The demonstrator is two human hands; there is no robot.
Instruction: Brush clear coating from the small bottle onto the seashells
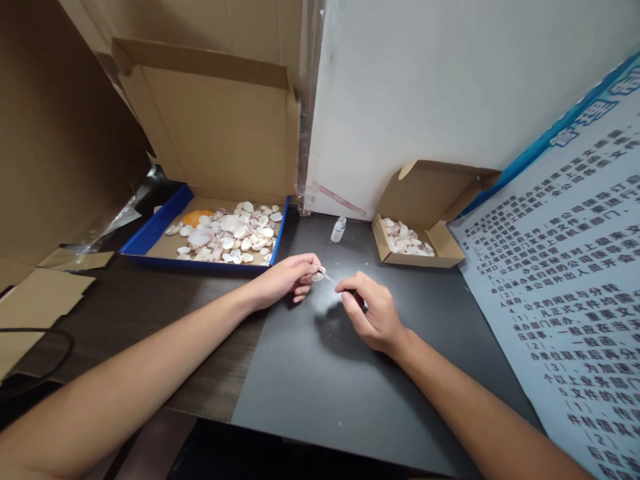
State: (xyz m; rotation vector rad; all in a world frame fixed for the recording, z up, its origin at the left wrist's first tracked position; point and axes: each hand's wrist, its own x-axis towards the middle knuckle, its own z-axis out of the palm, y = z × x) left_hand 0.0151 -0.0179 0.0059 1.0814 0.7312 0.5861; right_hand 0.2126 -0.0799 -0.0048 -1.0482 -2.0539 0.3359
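Right now my left hand (290,280) pinches a small shell (319,273) at its fingertips. My right hand (373,317) is close beside it, closed on a thin stick (331,280) whose tip touches the shell. Beyond my left hand sits a big box (155,230) of shells. A little bottle (339,229) stands just past both hands. I think the shell could slip and drop on the dark worktop (320,380) if I push too hard.

The shell (319,273) pinched in the left hand (287,280) is mostly covered by fingertips. The thin tool (331,281) in the right hand (373,313) is blurred. Both forearms are cut off by the bottom edge. The poster (575,287) is cropped at right.
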